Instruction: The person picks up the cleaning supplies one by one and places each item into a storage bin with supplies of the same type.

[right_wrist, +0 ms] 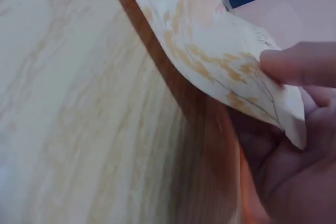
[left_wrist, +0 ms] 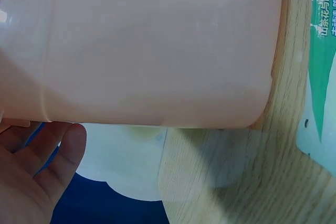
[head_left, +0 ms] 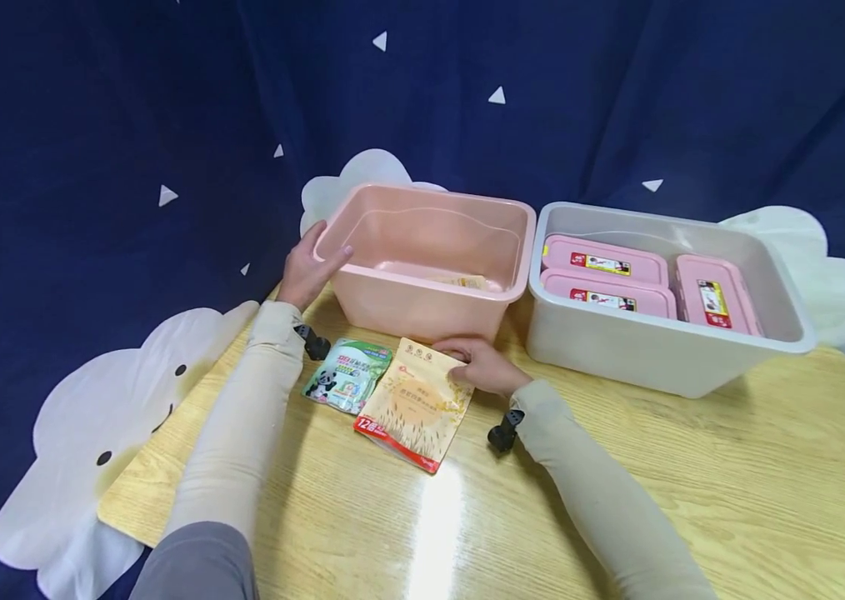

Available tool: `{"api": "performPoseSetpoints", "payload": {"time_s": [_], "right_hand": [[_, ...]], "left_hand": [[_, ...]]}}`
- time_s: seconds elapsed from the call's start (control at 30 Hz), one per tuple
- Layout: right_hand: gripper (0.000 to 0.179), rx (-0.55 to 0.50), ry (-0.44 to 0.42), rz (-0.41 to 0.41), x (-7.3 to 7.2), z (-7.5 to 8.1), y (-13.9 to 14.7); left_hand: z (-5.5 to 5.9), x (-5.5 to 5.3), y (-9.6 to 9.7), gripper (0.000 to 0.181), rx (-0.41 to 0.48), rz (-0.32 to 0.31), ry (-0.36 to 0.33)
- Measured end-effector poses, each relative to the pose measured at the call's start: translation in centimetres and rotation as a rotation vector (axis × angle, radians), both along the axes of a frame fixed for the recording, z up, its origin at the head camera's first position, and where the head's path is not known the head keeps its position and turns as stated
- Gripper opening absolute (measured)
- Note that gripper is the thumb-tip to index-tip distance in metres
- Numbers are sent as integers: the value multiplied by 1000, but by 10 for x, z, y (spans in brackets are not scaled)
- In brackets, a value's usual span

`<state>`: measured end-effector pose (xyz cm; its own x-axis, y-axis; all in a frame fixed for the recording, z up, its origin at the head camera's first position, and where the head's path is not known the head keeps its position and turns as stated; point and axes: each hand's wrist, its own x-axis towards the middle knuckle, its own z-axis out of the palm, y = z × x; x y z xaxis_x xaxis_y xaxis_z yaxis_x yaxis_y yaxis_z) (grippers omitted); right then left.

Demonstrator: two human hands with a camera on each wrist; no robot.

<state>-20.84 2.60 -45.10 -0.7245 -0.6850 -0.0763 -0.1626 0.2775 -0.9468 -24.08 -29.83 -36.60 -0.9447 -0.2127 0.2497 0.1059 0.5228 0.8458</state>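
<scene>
Right fingers (right_wrist: 307, 65) pinch packet (head_left: 411, 396); pink tub (head_left: 422, 310) behind.

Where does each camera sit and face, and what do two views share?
Head: on the head, facing forward and down at the pink storage bin, white storage bin and wooden table; left hand, right hand and sleeves show.
Left wrist: on that wrist, facing the pink storage bin's side; left hand lower left.
Right wrist: on that wrist, facing the wheat-print pouch and table; right hand lower right.
Head and left wrist share the pink storage bin; head and right wrist, the pouch.
</scene>
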Motion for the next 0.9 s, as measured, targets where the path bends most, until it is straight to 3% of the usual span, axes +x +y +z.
{"api": "performPoseSetpoints", "payload": {"time_s": [0.27, 0.47, 0.73, 0.9], "right_hand": [[49, 30, 165, -12, 4, -3, 2], [52, -16, 122, -50, 13, 3, 8], [54, -112, 57, -39, 32, 35, 8], [51, -55, 133, 35, 45, 59, 5]], "left_hand": [[-1, -3, 2, 77, -12, 4, 12], [-1, -1, 2, 78, -26, 10, 4], [1, 0, 0, 76, -29, 13, 30], [-1, 1, -1, 76, -24, 17, 30]]}}
